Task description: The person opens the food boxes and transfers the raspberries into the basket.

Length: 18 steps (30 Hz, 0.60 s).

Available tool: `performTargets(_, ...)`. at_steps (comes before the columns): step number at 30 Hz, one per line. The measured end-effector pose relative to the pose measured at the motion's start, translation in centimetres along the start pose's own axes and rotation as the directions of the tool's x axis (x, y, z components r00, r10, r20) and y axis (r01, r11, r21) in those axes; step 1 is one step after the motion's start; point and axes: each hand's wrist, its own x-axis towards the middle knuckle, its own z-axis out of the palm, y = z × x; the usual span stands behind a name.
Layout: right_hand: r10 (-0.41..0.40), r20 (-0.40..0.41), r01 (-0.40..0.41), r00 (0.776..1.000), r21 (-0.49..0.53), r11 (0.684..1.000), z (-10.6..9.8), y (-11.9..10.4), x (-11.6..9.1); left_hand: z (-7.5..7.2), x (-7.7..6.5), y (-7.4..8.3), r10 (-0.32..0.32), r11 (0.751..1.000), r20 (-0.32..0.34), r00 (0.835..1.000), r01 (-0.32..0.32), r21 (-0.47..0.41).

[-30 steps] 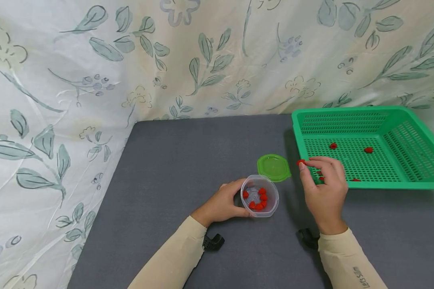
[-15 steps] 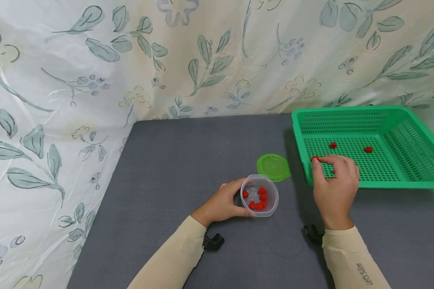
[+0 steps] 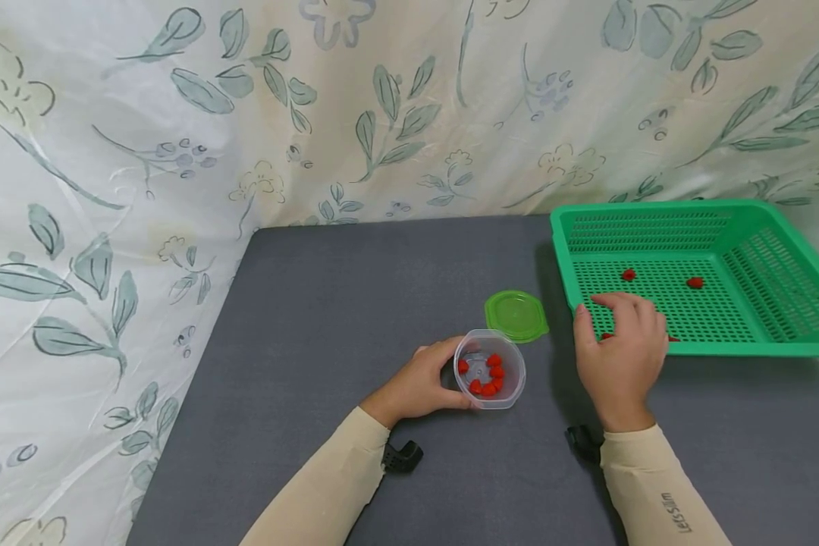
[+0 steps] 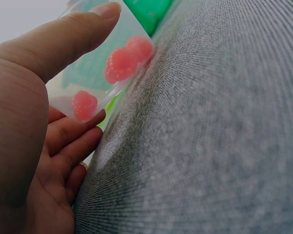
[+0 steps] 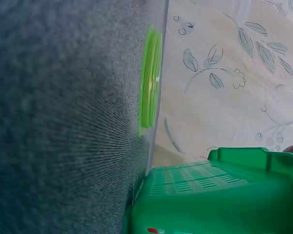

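My left hand (image 3: pixel 416 385) holds a clear plastic tub (image 3: pixel 515 390) upright on the table, thumb and fingers around its side. Several red raspberries (image 3: pixel 496 372) lie at the bottom of the tub; in the left wrist view some raspberries (image 4: pixel 122 63) show through its wall. My right hand (image 3: pixel 621 360) is over the near left corner of a green mesh basket (image 3: pixel 764 350), thumb and index finger apart with nothing seen between them. Inside the basket are a raspberry (image 3: pixel 629 274) towards the back and another raspberry (image 3: pixel 695 283) to its right. Bits of red show beside the right hand, partly hidden by it.
A light green lid (image 3: pixel 516 316) lies on the grey tabletop (image 3: pixel 355 303) between the tub and the basket. Behind the table hangs a floral curtain (image 3: pixel 409 182). The basket's raised left wall (image 3: pixel 568 265) stands close to the right hand.
The right hand moved right over the basket with a pinched raspberry, then its fingers parted and it shifted slightly back left without it. The left hand and tub stayed in place.
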Motion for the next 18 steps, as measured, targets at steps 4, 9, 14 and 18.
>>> performTargets(4, 0.009, -0.03, -0.008, 1.0, 0.025, 1.0, 0.2, -0.2, -0.1, 0.0, 0.0, 0.0, -0.002, 1.0, -0.001, 1.0, 0.002, -0.015)
performTargets(9, -0.038, -0.039, 0.043, 0.998, 0.121, 0.992, 0.1, -0.7, -0.1, 0.0, 0.0, -0.1, 0.0, 1.0, -0.003, 1.0, 0.0, -0.016)
performTargets(14, -0.157, -0.013, 0.154, 0.987, 0.285, 0.946, 0.2, -1.7, -0.4, 0.1, 0.0, -0.1, -0.004, 1.0, -0.004, 1.0, 0.004, -0.018)
performTargets(18, -0.262, 0.019, 0.231, 0.965, 0.413, 0.881, 0.6, -2.8, -0.9, 0.1, 0.0, 0.0, -0.006, 1.0, -0.005, 1.0, 0.006, -0.026)
